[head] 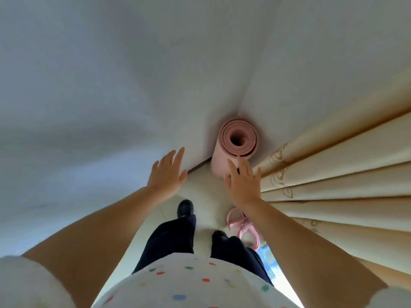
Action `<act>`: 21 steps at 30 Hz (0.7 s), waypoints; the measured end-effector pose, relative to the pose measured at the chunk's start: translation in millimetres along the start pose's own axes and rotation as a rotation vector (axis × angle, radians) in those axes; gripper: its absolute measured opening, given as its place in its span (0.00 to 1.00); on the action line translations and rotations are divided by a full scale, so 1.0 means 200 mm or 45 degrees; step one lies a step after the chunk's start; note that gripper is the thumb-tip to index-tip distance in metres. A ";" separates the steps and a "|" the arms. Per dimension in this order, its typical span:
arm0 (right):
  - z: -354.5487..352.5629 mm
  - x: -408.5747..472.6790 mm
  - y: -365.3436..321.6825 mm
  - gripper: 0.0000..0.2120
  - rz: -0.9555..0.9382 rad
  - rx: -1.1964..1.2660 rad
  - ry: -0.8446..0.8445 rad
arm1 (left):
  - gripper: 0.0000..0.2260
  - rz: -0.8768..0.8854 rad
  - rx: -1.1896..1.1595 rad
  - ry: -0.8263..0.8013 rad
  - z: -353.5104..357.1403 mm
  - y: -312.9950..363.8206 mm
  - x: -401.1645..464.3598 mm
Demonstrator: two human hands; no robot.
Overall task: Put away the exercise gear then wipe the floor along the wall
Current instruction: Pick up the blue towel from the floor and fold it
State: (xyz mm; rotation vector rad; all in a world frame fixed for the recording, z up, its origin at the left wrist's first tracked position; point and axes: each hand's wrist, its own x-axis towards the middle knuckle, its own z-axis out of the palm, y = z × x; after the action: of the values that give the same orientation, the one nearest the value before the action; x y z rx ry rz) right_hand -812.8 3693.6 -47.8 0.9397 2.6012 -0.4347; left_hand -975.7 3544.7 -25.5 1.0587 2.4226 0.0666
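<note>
A rolled pink exercise mat [236,142] stands upright on its end in the corner where two white walls meet. My right hand [242,182] is flat, fingers spread, just in front of the mat's lower side; whether it touches the mat I cannot tell. My left hand [168,172] is also spread wide, to the left of the mat and apart from it, near the wall's base. A pink looped exercise band [243,226] lies on the pale floor [206,196] below my right forearm, partly hidden by it.
Cream pleated curtains [333,174] hang along the right side, close to the mat. A white wall [89,107] fills the left. My dark shoes [185,207] and trouser legs stand on the narrow floor strip between wall and curtain.
</note>
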 end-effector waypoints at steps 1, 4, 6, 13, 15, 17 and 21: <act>0.00 -0.03 -0.01 0.25 -0.058 -0.036 -0.031 | 0.28 -0.090 -0.024 0.017 0.02 -0.02 -0.08; -0.04 -0.12 -0.04 0.25 -0.263 -0.136 -0.052 | 0.28 -0.327 -0.112 0.039 0.12 -0.02 -0.32; -0.05 -0.20 -0.02 0.26 -0.365 -0.181 -0.038 | 0.28 -0.412 -0.160 0.012 0.20 0.04 -0.47; 0.00 -0.41 -0.17 0.25 -0.717 -0.448 -0.196 | 0.28 -0.673 -0.374 0.134 0.40 0.13 -1.05; 0.05 -0.50 -0.30 0.25 -0.890 -0.533 -0.217 | 0.28 -0.864 -0.436 0.170 0.47 0.09 -1.25; 0.11 -0.62 -0.44 0.25 -1.063 -0.617 -0.233 | 0.27 -1.033 -0.487 0.208 0.56 0.05 -1.48; 0.23 -0.86 -0.74 0.25 -1.336 -0.735 -0.282 | 0.27 -1.310 -0.559 0.287 0.72 -0.01 -1.92</act>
State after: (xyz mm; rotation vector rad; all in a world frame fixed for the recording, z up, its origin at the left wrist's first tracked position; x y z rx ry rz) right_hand -777.0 3471.9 6.7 -0.6595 2.5543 0.0126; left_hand -689.9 3252.8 7.9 -0.4450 2.6695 0.3529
